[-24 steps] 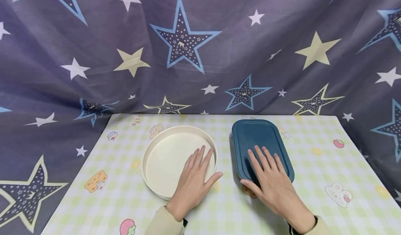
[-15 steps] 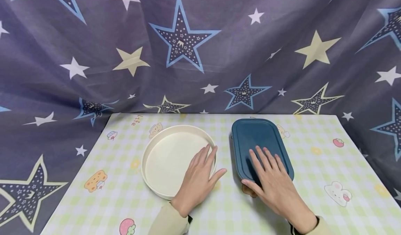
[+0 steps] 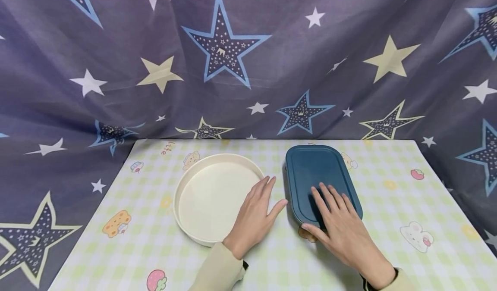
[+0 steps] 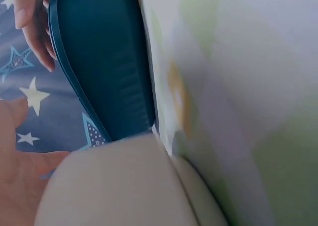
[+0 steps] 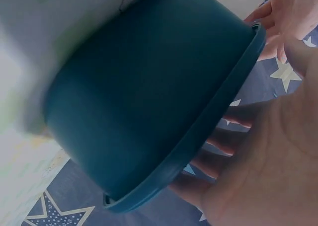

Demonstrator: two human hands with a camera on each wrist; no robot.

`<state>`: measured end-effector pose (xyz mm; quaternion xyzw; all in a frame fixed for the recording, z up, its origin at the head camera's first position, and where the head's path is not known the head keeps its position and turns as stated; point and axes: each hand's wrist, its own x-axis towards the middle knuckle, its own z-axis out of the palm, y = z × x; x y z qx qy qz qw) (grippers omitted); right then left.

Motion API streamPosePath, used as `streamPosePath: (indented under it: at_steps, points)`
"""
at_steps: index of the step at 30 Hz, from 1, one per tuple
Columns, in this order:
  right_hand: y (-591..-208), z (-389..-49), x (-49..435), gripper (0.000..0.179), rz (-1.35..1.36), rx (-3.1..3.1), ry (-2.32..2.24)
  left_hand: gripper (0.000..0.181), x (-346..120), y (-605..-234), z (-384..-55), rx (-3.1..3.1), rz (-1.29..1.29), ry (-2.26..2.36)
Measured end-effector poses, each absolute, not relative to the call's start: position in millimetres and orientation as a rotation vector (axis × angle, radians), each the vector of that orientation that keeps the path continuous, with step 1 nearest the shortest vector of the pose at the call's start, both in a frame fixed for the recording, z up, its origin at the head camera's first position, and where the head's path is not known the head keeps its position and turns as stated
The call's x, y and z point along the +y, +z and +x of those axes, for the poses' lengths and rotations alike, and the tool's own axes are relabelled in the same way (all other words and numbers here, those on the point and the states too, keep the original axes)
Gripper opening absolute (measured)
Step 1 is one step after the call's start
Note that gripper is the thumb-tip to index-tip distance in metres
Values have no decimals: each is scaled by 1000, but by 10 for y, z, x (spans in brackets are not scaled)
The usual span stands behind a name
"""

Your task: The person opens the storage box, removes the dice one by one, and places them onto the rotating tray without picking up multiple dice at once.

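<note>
A round cream tray [image 3: 211,196] with a low rim lies on the table, left of a deep teal-blue box [image 3: 318,170] with rounded corners and a rim around its top. My left hand [image 3: 252,222] hovers at the tray's right side, its fingers fairly straight and the thumb spread toward the box. In the left wrist view the tray's outer wall [image 4: 119,186] is close below that hand. Over the near part of the box my right hand [image 3: 345,230] is spread, palm down. The right wrist view shows its fingers above the box's rim [image 5: 184,151]; contact is hard to tell.
The table has a green-and-white checked cloth [image 3: 132,256] printed with small cartoon figures. A dark star-patterned curtain [image 3: 272,67] hangs behind the table's far edge and down both sides. A narrow strip of cloth separates the tray and the box.
My left hand has shifted right, from over the inside of the tray to its right rim. The right hand stays over the box. Tray and box have not moved; the view has shifted slightly.
</note>
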<state>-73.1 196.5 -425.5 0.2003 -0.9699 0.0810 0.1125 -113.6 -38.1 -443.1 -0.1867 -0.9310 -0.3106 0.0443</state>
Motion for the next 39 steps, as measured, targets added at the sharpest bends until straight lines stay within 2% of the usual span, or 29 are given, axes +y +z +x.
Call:
streamPosePath:
  at_steps: [17,29,39]
  points:
    - [-4315,-694,2009,84,579,-2934,208,64,-115,-4485,-1172,-2822,-604,-956]
    - [-4329,-717,2037,83,598,-2907,170,72,62,-4443,-1185,-2910,-579,-974]
    - [-4353,-714,2036,85,599,-2912,140,76,138,-4419,-1153,-3034,-462,-1204]
